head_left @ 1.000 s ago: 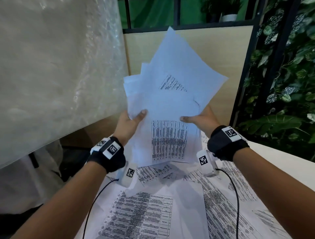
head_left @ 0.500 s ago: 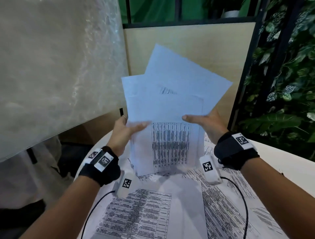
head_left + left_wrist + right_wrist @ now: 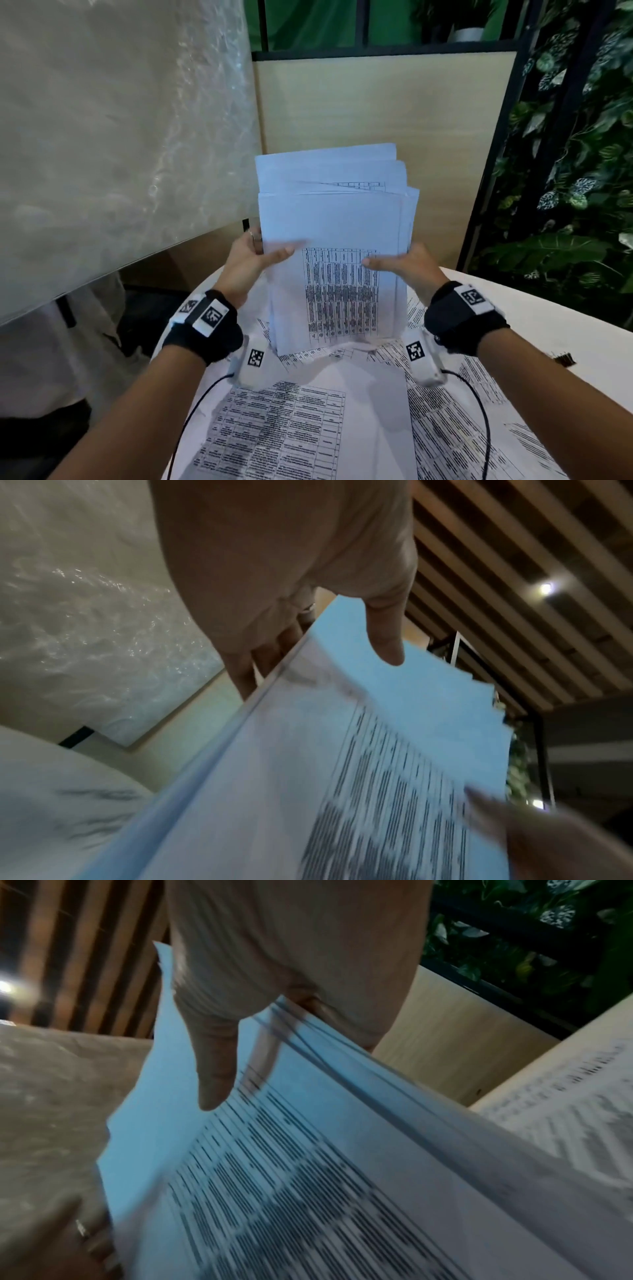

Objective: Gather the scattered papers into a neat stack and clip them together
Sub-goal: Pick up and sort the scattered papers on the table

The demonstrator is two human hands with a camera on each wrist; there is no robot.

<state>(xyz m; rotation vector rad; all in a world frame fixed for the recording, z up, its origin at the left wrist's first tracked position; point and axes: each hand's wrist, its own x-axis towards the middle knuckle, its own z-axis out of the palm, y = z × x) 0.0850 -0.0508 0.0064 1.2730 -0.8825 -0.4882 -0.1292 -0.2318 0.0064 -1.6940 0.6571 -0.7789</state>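
Around us stand a pale wooden partition (image 3: 376, 102), a sheet of crinkled translucent plastic (image 3: 120, 120) to its left and a wall of leafy plants (image 3: 575, 154) to its right; below the partition is a round white table (image 3: 565, 322), and loose printed papers (image 3: 301, 421) lie spread over its near part.

We hold the stack of papers (image 3: 335, 240) upright in front of the partition, its long axis running up and down and its bottom edge touching, or just above, the sheets on the table. Our left hand (image 3: 251, 260) grips the stack's left edge, thumb lying across the front sheet and the fingers (image 3: 246, 666) curled behind. Our right hand (image 3: 407, 263) grips the right edge the same way, thumb (image 3: 215, 1074) on the printed face and the rest hidden behind the sheets. Both hands sit at about the same height on the stack, neither nearer than the other.

The top edges are stepped, several sheets standing higher than the front one, and the right edge is slightly fanned. We judge the squaring is only partly done: the next move looks like tapping the bottom edge down on the table, which lies straight below our fingers. A small dark object (image 3: 564, 359) at the table's right side may be the clip; we cannot tell for sure.
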